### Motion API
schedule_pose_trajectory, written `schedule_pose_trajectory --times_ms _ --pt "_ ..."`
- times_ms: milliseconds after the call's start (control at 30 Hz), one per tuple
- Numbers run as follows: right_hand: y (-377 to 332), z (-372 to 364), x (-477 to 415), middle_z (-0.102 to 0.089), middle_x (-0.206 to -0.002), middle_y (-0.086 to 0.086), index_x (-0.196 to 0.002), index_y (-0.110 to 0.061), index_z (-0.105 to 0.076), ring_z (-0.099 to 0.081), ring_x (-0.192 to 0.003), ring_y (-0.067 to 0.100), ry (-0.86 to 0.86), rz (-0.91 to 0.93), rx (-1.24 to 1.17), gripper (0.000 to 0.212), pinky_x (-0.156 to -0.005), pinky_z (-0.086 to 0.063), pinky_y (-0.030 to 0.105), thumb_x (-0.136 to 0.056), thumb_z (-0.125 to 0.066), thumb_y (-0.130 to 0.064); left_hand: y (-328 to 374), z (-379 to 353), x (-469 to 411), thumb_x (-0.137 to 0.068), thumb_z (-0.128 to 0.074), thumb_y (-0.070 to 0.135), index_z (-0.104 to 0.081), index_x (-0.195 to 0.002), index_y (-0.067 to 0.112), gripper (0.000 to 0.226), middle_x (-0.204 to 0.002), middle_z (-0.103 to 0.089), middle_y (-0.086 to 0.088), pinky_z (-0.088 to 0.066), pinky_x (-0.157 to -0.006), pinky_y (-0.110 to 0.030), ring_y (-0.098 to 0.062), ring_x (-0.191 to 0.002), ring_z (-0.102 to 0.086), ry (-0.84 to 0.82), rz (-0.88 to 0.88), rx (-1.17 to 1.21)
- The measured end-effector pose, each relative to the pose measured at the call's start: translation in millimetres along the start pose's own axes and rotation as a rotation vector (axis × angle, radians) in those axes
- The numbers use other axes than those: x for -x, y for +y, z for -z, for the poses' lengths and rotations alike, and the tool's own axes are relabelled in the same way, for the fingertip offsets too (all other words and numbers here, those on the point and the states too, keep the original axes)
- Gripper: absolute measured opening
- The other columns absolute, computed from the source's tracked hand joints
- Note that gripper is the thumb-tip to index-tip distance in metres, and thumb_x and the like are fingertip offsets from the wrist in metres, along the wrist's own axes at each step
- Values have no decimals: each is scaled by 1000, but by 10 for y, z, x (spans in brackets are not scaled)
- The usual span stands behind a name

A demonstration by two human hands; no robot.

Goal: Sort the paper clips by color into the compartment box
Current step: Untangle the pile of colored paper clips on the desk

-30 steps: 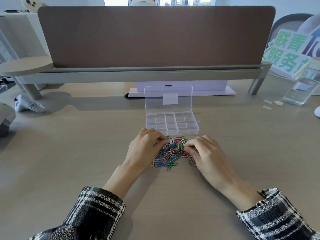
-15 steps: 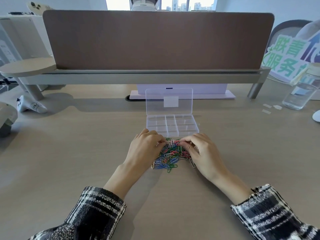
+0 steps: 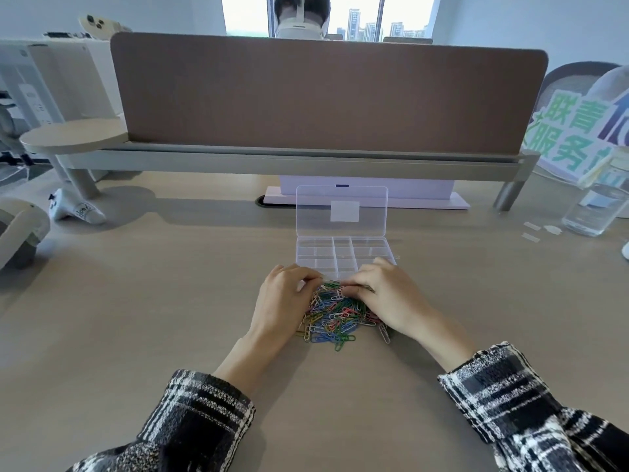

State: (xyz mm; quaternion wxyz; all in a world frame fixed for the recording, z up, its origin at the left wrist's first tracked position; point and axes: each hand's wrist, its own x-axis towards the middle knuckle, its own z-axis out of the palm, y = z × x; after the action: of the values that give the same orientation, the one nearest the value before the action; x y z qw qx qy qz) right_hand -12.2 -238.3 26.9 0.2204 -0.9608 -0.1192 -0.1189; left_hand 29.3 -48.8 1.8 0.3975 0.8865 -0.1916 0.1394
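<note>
A heap of mixed-colour paper clips (image 3: 335, 316) lies on the desk just in front of a clear compartment box (image 3: 308, 250), whose lid (image 3: 342, 211) stands open and whose compartments look bare. My left hand (image 3: 284, 301) rests on the heap's left side, fingers curled onto the clips at the far edge. My right hand (image 3: 388, 296) covers the heap's right side, fingertips pressed into the clips near the box's front rim. The two hands' fingertips nearly meet. Whether either hand pinches a single clip is hidden by the fingers.
A brown divider panel (image 3: 326, 97) on a grey rail crosses the desk behind the box. A glass of water (image 3: 594, 206) stands at the far right, a white controller (image 3: 76, 209) at the far left. A person sits behind the divider.
Both hands have closed in on the heap from the sides, and my right hand has slid forward toward the box's front edge. The camera has tilted up a little.
</note>
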Motion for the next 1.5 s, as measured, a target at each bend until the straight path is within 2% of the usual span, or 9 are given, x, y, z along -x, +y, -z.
schedule_pose_trajectory --times_ms 100,400,533,667,833,1000,1133,1300,1500 --pt "-67 47 -70 -63 -83 -3 -111 -28 -73 -37 -86 13 -52 29 41 24 -74 -37 32 -93 -59 -37 -25 16 6 -89 -67 24 -76 -94 22 11 -93 -71 12 -44 -79 -22 -9 -90 -60 50 86 65" --pt "-50 117 -119 -50 -79 -20 -117 -33 -69 -39 -89 7 -220 107 126 25 -69 -29 21 -94 -62 -25 -30 40 11 -89 -67 26 -76 -93 24 10 -89 -67 18 -44 -78 -23 -7 -89 -60 94 166 147" --pt "-67 124 -132 -60 -89 -11 -112 -26 -71 -46 -98 11 -186 126 142 22 -78 -37 26 -94 -60 -32 -31 40 14 -89 -67 26 -76 -94 25 10 -87 -65 20 -40 -75 -20 -6 -85 -57 95 173 154" --pt "-11 94 -105 -64 -88 -14 -97 -23 -74 -45 -90 9 -93 142 137 16 -75 -39 26 -91 -63 -33 -39 36 11 -89 -67 26 -76 -94 25 10 -89 -68 18 -41 -75 -21 -5 -83 -56 100 169 171" --pt "146 97 -45 -58 -80 -24 -87 -23 -71 -51 -86 2 123 0 -91 8 -75 -40 21 -88 -67 -29 -5 16 3 -89 -68 26 -76 -93 25 10 -91 -70 16 -40 -70 -16 5 -76 -53 60 78 174" --pt "237 15 51 -64 -80 -17 -87 -23 -73 -51 -84 1 289 -65 -162 4 -69 -40 20 -87 -70 -26 88 -74 -83 -89 -66 27 -76 -95 25 11 -92 -69 12 -50 -79 -33 -8 -89 -59 -123 -153 12" --pt "265 12 120 -66 -85 -17 -89 -21 -73 -55 -87 2 410 -104 -259 6 -75 -40 11 -87 -69 -24 161 -89 -171 -93 -60 32 -74 -100 27 17 -100 -67 13 -51 -80 -34 -7 -97 -57 -246 -205 -154" --pt "334 -67 132 -67 -88 -16 -90 -23 -73 -56 -90 0 406 -128 -285 6 -76 -40 11 -88 -69 -27 239 -41 -294 -95 -55 37 -70 -108 27 22 -106 -63 12 -50 -78 -33 -11 -102 -56 -373 -271 -314" --pt "365 -114 129 -64 -87 -16 -92 -25 -73 -52 -90 -3 393 -145 -289 5 -73 -35 7 -89 -69 -25 359 -48 -354 -96 -53 38 -67 -105 26 20 -105 -63 11 -45 -70 -29 -11 -102 -54 -376 -404 -460"
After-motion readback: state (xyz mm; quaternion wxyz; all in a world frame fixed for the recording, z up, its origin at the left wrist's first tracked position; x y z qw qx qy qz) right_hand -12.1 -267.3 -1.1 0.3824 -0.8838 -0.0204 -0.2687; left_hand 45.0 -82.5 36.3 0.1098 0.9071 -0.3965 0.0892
